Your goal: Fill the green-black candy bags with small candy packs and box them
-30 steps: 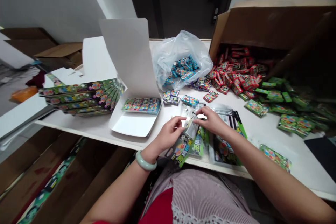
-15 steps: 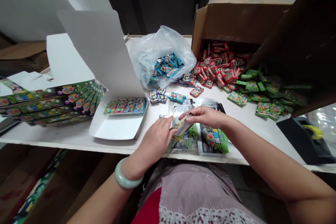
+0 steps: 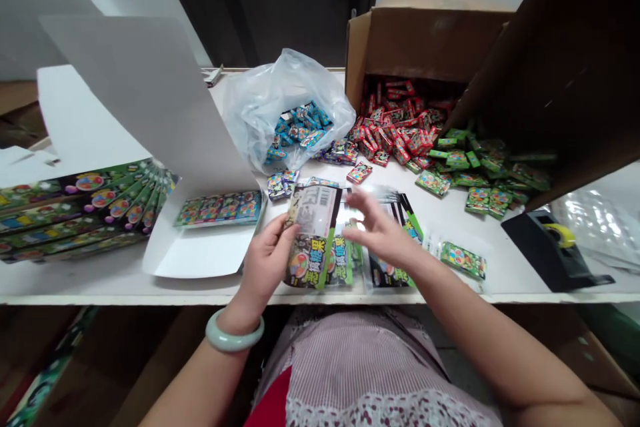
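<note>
My left hand [image 3: 270, 257] pinches the left edge of a printed candy pouch [image 3: 315, 247], black and green with a barcode near its top. That pouch lies partly over other flat pouches [image 3: 345, 260] on the table. Just right of it, my right hand [image 3: 383, 230] hovers with thumb and fingers apart, slightly blurred, nothing visible in it. Under and beside this hand is a stack of similar pouches [image 3: 393, 277]. Small purple candy boxes [image 3: 280, 185] and a single red candy box [image 3: 359, 172] lie behind the pouches.
An open white display box [image 3: 200, 257] stands left, holding candy boxes. A plastic bag [image 3: 250, 100] of blue boxes is behind. Red boxes [image 3: 395, 127] spill from a carton [image 3: 430, 33]; green boxes [image 3: 485, 160] lie right. A black tape dispenser [image 3: 540, 253] stands at far right.
The pouch now faces up flat in my left hand. My right hand has come off it and its fingers have spread. The view has swung right, showing a clear packet near the tape dispenser.
</note>
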The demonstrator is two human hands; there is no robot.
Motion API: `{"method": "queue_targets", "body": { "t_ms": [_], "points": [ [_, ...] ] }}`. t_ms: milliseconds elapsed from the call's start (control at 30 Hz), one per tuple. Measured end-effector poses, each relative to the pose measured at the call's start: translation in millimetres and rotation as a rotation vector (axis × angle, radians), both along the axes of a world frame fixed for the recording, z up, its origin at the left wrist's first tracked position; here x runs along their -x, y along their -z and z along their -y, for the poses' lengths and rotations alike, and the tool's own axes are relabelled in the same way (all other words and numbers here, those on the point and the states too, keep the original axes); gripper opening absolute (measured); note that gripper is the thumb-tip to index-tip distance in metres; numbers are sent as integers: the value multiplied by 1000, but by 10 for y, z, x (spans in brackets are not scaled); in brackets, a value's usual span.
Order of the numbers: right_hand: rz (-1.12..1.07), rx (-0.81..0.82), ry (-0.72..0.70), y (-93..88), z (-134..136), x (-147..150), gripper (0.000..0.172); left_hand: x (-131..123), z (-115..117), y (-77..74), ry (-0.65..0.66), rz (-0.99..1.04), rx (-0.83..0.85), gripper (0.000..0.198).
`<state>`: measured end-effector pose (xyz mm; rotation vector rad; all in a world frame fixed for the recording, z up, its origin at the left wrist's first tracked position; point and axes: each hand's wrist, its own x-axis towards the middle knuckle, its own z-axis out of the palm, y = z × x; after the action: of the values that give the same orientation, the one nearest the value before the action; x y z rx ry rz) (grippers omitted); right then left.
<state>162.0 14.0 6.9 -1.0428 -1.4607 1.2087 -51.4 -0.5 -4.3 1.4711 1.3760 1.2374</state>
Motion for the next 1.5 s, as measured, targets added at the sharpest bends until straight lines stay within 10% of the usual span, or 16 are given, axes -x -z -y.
{"method": "queue_targets", "body": {
  "t_ms": [100, 200, 433, 733, 1000, 1300, 1500],
  "points": [
    [-107, 263, -268, 194, 113, 81, 26, -125, 9, 53, 52, 277, 163, 31],
    [-94, 310, -182, 285, 127, 123, 20, -182, 13, 134, 100, 522, 279, 39],
    [-31, 176, 220, 306, 85, 80, 28, -37, 243, 361, 224, 50, 328, 36],
    [58, 3, 365, 377, 174, 335, 33, -382, 183, 369, 93, 77, 192, 36],
    [-267, 322, -279, 302, 220, -74, 35, -284, 237, 373, 8, 329, 316, 41],
    [-202, 465, 55, 429, 313, -71, 32, -324, 366, 411, 198, 683, 521, 39],
    [-125, 417, -16, 417, 374, -63, 27, -218, 478, 443, 290, 576, 474, 34]
  ]
}}
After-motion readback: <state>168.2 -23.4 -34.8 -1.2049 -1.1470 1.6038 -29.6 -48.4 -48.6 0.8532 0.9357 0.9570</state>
